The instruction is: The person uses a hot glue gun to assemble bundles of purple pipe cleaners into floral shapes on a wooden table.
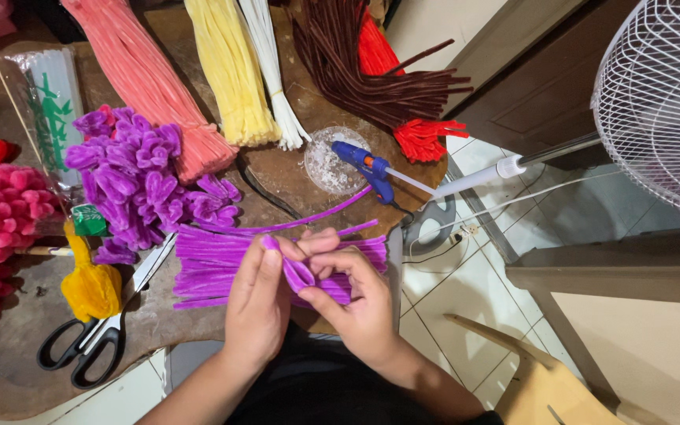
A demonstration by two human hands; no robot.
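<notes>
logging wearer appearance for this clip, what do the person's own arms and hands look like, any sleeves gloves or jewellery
Both forearms are bare: no sleeves reach them. The left hand and right hand wear no gloves, and no rings, watch or bracelets show. The fingers are uncovered, nails short. Dark clothing shows below, between the arms.

You work at a brown table [293, 177] above a white tiled floor [450, 291]. To your right stand a dark wooden door [545, 86], a white wire fan [663, 102], and tan furniture [647, 346].
</notes>
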